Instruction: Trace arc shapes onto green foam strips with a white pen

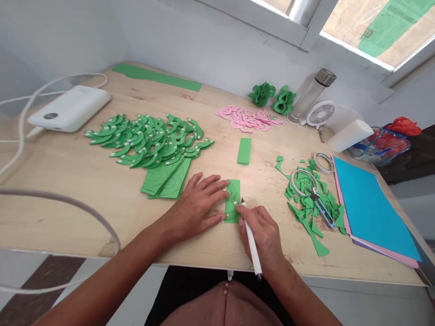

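My right hand (263,233) grips a white marker pen (252,246), its dark tip just by the right edge of a small green paper strip (233,188). Curved outlines are drawn on that strip. With fingers spread, my left hand (202,203) lies flat on the table, its fingertips on the strip's left edge. Beyond the left hand is a stack of green strips (166,181) bearing drawn curves. Against it sits a heap of curved green cutouts (149,140) with small white patches. A blank green strip (244,151) lies farther back.
Pink cutouts (248,118) and two green paper shapes (284,99) sit near the wall, beside a bottle (311,95) and small fan (320,113). To the right are green scraps (307,208), scissors (322,209), tape rolls (324,163) and coloured sheets (374,208). A white power bank (70,108) with cables lies left.
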Action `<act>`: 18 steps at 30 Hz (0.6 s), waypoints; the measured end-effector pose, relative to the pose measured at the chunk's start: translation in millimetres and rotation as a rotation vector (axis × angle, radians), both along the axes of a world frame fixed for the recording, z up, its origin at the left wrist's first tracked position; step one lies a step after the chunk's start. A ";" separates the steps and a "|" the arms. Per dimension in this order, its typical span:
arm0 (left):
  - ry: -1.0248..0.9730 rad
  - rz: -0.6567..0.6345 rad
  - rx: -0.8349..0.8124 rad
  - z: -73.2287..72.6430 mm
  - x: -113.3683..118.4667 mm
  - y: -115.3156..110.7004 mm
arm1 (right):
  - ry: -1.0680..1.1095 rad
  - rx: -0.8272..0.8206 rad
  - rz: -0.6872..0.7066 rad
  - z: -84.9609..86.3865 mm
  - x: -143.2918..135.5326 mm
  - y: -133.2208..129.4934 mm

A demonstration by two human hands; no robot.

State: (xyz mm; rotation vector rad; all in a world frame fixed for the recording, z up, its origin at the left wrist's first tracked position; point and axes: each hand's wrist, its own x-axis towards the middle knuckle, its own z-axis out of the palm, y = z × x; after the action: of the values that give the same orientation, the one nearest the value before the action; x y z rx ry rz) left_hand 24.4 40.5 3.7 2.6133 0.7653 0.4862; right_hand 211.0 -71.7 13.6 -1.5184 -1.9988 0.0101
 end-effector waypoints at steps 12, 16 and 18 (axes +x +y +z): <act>-0.013 0.018 -0.011 -0.5 -0.3 -0.3 | -0.021 -0.013 -0.002 -1.3 0.2 -0.3; -0.013 0.010 0.004 -0.5 -0.1 0.1 | -0.019 0.012 0.003 -1.9 0.8 0.0; -0.020 0.006 0.014 -0.9 0.0 0.2 | -0.010 0.016 0.010 -1.6 1.0 0.4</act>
State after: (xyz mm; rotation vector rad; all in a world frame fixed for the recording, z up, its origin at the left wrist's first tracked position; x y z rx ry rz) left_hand 24.4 40.7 2.9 2.6152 0.7663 0.5205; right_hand 212.1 -71.3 12.0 -1.5009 -2.0098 -0.0098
